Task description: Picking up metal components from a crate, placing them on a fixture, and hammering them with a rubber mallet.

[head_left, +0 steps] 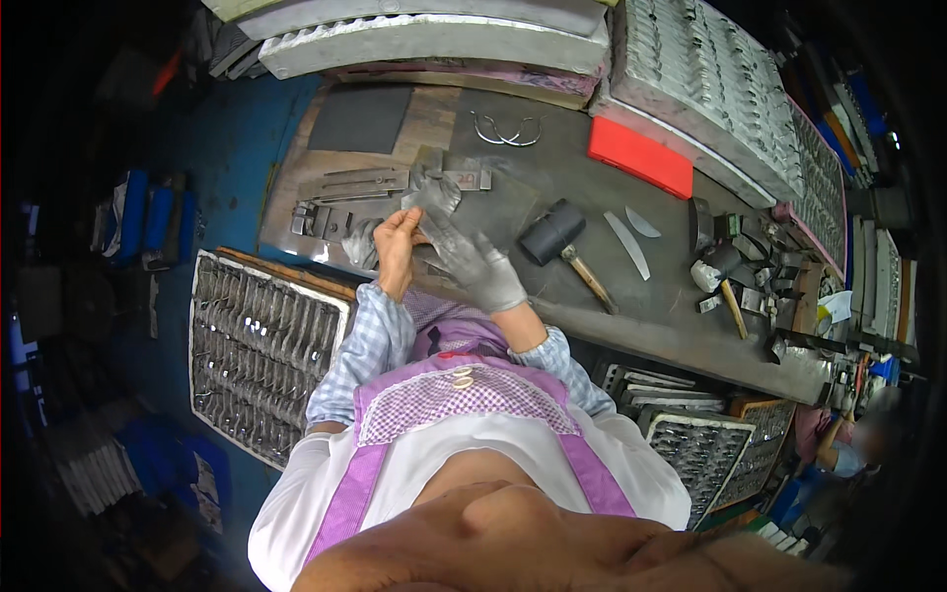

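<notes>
My bare left hand (396, 244) is closed in a pinch at the fingertips of the grey glove (498, 285) worn on my right hand. My right hand (477, 268) is stretched out toward it, fingers extended and thumb apart. Just beyond the hands lies a crumpled grey piece (435, 189), apparently cloth or another glove. A similar crumpled grey piece (361, 244) is beside my left wrist. Metal bars (353, 185) and a metal fixture (321, 221) sit to the left. Right of my gloved hand rests a black-headed mallet (552, 233) with a wooden handle.
Two curved blade-like pieces (627, 244) and curved wire parts (507, 130) lie on the workbench (681, 286). A red case (641, 156) stands by trays of metal parts (705, 94). Tools, including a hammer (734, 308), crowd the right end. Another tray (266, 350) leans at left.
</notes>
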`<state>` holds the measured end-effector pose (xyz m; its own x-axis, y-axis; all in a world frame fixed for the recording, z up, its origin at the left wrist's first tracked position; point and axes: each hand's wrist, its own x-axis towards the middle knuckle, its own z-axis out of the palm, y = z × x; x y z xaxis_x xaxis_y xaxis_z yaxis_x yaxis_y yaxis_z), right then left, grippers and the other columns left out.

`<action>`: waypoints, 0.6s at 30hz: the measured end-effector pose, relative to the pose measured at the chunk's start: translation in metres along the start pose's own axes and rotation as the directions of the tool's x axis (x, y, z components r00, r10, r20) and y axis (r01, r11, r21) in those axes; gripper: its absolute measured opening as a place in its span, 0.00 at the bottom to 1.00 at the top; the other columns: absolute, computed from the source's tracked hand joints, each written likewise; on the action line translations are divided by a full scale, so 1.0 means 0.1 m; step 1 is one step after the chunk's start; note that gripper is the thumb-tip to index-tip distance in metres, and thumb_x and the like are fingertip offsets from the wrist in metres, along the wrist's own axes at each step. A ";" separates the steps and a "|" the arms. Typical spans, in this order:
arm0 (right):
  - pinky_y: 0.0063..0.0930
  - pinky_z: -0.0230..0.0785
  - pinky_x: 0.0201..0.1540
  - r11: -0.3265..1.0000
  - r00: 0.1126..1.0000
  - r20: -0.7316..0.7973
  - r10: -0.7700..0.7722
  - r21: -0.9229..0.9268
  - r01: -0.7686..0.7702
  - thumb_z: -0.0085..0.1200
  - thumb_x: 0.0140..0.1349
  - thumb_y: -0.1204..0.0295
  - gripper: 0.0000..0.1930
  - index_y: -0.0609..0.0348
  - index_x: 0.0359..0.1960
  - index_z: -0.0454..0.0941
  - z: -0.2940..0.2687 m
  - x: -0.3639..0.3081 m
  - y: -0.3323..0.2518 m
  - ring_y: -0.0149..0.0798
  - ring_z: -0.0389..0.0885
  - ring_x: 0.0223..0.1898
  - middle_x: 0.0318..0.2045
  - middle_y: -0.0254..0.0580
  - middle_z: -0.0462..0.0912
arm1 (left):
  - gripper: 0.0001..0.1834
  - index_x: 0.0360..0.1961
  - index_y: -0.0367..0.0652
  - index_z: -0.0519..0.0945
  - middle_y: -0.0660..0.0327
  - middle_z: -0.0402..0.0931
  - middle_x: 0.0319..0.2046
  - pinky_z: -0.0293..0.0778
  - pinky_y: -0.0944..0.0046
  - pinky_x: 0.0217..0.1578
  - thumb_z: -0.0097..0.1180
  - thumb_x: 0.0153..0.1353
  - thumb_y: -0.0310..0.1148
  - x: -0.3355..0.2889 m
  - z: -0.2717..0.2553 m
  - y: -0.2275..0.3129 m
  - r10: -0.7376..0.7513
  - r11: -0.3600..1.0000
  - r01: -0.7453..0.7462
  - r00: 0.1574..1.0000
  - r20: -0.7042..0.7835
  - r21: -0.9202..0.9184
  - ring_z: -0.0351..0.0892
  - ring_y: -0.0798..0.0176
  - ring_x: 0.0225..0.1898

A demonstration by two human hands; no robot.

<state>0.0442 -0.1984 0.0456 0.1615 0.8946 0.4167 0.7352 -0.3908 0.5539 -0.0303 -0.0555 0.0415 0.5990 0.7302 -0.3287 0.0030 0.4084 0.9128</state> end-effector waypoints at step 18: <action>0.34 0.73 0.49 -0.995 0.769 0.638 -0.018 0.065 -0.078 0.46 0.67 0.69 0.11 0.58 0.47 0.76 0.60 -0.66 -0.63 0.36 0.79 0.44 0.41 0.39 0.81 | 0.07 0.34 0.34 0.85 0.57 0.84 0.32 0.76 0.68 0.38 0.60 0.53 0.19 -0.30 0.32 0.07 0.240 0.646 -0.612 0.730 0.640 0.455 0.83 0.64 0.34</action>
<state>0.0270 -0.2195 -0.0597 0.5311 0.8340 -0.1497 -0.7010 0.3333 -0.6305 -0.0227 -0.0918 0.0655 0.9504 0.2803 0.1348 -0.0002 -0.4327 0.9015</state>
